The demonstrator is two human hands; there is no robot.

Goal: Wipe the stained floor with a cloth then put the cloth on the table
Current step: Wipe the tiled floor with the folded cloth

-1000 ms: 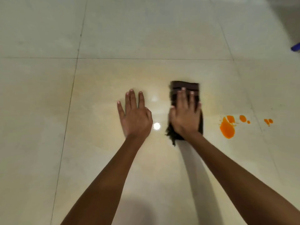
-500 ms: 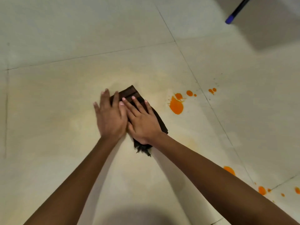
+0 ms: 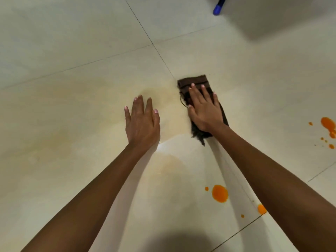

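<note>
A dark brown folded cloth (image 3: pixel 195 81) lies flat on the pale tiled floor (image 3: pixel 91 51). My right hand (image 3: pixel 204 110) presses down on it with straight, spread fingers. Its frayed near end sticks out below my wrist. My left hand (image 3: pixel 142 122) lies flat on the bare tile a hand's width left of the cloth, fingers straight. A faint yellowish smear (image 3: pixel 163 93) spreads over the tile around and left of both hands. One orange blob (image 3: pixel 220 193) sits near my right forearm. More orange spots (image 3: pixel 328 124) lie at the right edge.
A dark pole with a blue tip (image 3: pixel 218 8) reaches in at the top right, beside a large grey shadow. Smaller orange drops (image 3: pixel 261 209) lie along a grout line at the lower right. My own shadow darkens the bottom edge.
My hands were side by side on the cloth; now the left rests on bare tile, apart from it. The right has slid the cloth up to the tile corner.
</note>
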